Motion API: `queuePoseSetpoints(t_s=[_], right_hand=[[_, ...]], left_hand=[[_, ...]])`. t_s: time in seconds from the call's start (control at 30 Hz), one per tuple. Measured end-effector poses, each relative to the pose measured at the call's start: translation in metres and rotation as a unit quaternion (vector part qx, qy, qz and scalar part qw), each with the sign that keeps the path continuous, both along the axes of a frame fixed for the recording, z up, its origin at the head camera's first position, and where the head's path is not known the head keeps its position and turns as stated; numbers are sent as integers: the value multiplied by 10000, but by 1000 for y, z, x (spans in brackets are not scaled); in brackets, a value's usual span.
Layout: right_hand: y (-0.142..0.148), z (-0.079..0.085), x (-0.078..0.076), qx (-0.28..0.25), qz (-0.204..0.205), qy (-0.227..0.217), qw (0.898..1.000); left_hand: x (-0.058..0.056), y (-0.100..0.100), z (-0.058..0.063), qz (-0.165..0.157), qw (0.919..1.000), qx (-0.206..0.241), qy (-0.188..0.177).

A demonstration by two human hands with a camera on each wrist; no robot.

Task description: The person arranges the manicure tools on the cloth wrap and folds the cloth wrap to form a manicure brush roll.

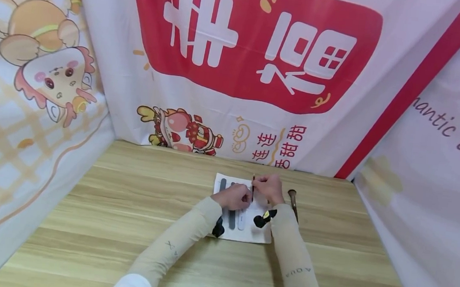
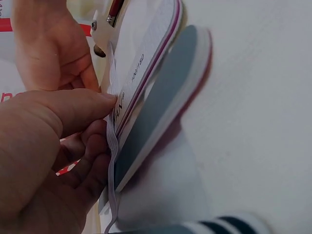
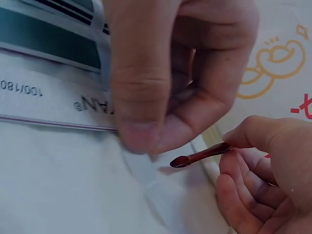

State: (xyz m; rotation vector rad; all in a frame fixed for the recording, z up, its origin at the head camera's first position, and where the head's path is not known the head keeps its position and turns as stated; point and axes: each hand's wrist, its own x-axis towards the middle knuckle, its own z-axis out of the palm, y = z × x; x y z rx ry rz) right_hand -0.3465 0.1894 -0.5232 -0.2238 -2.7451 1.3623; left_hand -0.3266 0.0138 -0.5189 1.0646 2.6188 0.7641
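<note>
A white case (image 1: pixel 259 235) lies on the table with several nail files tucked under its elastic band (image 2: pixel 112 141). Among them are a grey nail file (image 2: pixel 165 97) and a white nail file (image 2: pixel 146 63) printed 100/180. My left hand (image 1: pixel 236 197) pinches the band between thumb and fingers, beside the white file's end. To its right, my right hand (image 1: pixel 269 188) holds a thin, dark red, stick-like tool (image 3: pixel 201 157) between thumb and fingers. The tool's scooped, shiny end points toward the band, apart from it. Its far part is hidden by the hand.
A brown brush-like object (image 1: pixel 292 199) with a round end lies right of the case, partly behind my right forearm. The wooden table (image 1: pixel 160 192) meets a printed cloth backdrop (image 1: pixel 202 86) behind, with cloth walls on both sides.
</note>
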Motion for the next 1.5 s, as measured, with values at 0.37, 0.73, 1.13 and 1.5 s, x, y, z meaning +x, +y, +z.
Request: queuePoseSetpoints(t_s=[0.37,0.73,1.13,1.5], right_hand=[[-4,3,10,285,252,-599,9975],[-1,23,11,733,907,-1681,9789],[1,18,0,705,679,-1545,9831],[-3,24,9,846,846,-1857,9753]], left_hand=[[-4,-2,-3,-154,9998,91,-102],[-13,-4,-12,-359,9989,308,58],[-7,-1,-16,-197,9995,226,-40],[-33,1,-48,-73,9990,346,-264]])
